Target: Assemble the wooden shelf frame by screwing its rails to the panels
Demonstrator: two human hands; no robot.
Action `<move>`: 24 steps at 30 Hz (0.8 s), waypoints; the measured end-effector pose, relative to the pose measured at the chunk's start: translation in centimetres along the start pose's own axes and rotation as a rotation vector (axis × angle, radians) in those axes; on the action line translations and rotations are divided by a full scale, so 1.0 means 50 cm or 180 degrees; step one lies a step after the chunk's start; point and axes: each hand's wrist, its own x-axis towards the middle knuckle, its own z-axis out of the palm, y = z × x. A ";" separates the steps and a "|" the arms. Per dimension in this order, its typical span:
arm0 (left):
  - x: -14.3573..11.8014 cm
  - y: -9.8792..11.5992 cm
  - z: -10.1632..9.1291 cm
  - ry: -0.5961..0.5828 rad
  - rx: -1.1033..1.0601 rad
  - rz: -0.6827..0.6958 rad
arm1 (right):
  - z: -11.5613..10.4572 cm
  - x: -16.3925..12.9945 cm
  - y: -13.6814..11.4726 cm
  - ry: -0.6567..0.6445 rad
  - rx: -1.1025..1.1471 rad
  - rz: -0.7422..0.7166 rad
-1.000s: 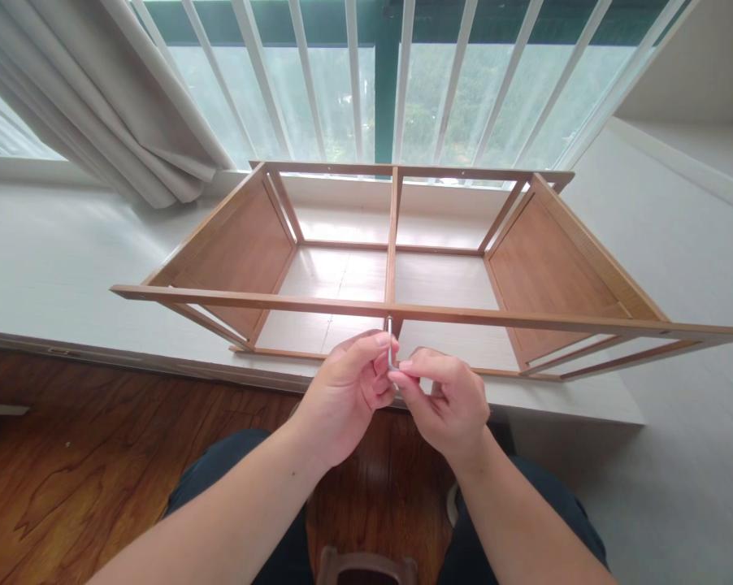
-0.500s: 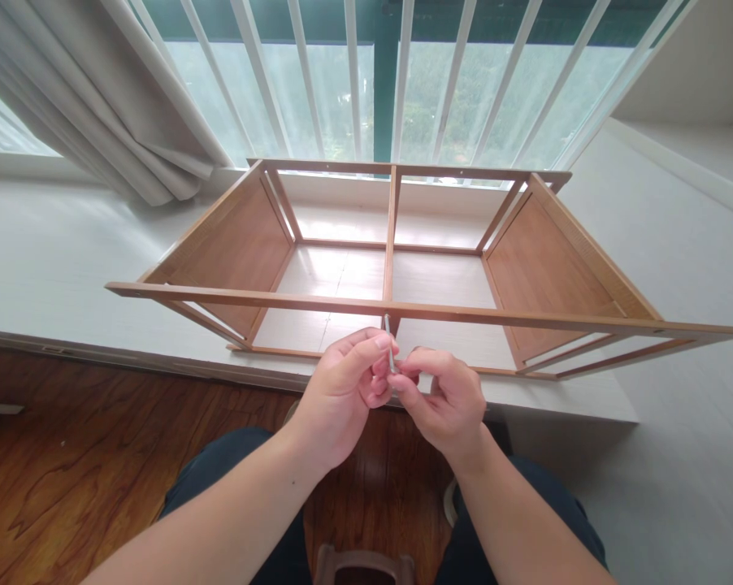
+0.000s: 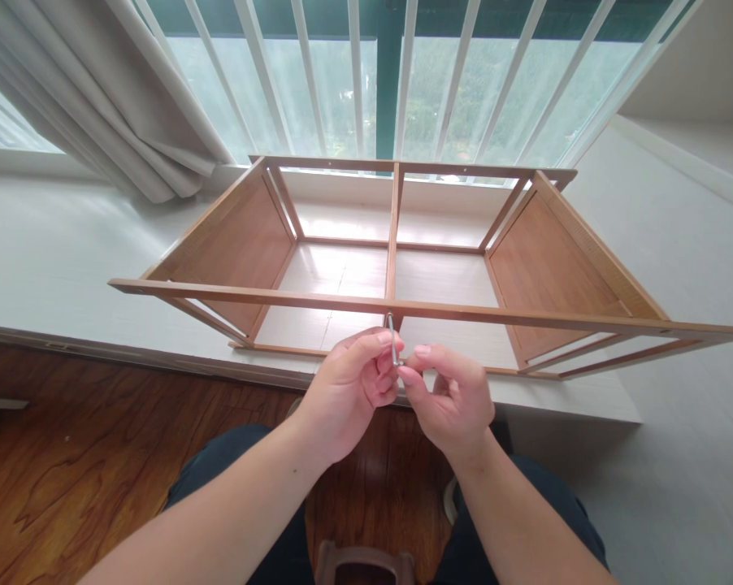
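Observation:
A metal hex key (image 3: 393, 341) stands nearly upright, its upper tip at a bolt under the middle of the front rail of a brown wooden frame (image 3: 269, 294). My left hand (image 3: 348, 390) is closed loosely around the key's long shaft, thumb and fingertips at its side. At the key's bent lower end is my right hand (image 3: 452, 398), with its fingers curled and the thumb and forefinger around the short arm. The thumb tip touches the short arm, while the forefinger sits slightly higher. My left fingers partly cover the shaft.
The frame rests on a white window ledge (image 3: 67, 236), with wood panels (image 3: 226, 236) at both ends and a middle crossbar (image 3: 393, 244). Behind are window bars (image 3: 354, 81) and a grey curtain (image 3: 116, 89). Below lies a wooden floor (image 3: 98, 455), with a stool edge (image 3: 363, 556) between my knees.
My right hand has shifted slightly right, its thumb and forefinger spreading a little, and the key's bent end now shows. My left hand stays on the shaft.

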 end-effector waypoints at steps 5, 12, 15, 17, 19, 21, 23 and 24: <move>-0.002 0.001 0.003 0.0001 -0.0146 -0.0006 | -0.006 0.012 -0.005 -0.0254 0.0080 -0.0086; 0.000 0.001 0.000 0.0103 -0.0273 -0.0076 | -0.008 0.032 -0.007 -0.0561 0.0389 -0.0334; 0.000 0.000 0.000 0.0157 -0.0251 -0.0049 | -0.010 0.033 -0.010 -0.0422 0.0258 -0.0352; 0.000 0.000 0.000 0.0182 -0.0231 -0.0045 | -0.013 0.031 -0.012 -0.0360 0.0150 -0.0305; -0.001 0.000 -0.001 0.0193 -0.0216 -0.0052 | -0.016 0.029 -0.013 -0.0362 0.0153 -0.0183; -0.001 -0.001 -0.002 0.0160 -0.0196 -0.0045 | -0.018 0.028 -0.013 -0.0377 0.0226 -0.0052; -0.001 -0.001 -0.004 0.0100 -0.0174 -0.0020 | -0.020 0.029 -0.013 -0.0378 0.0282 0.0024; -0.001 -0.002 -0.005 0.0069 -0.0160 -0.0006 | -0.020 0.030 -0.013 -0.0391 0.0299 0.0036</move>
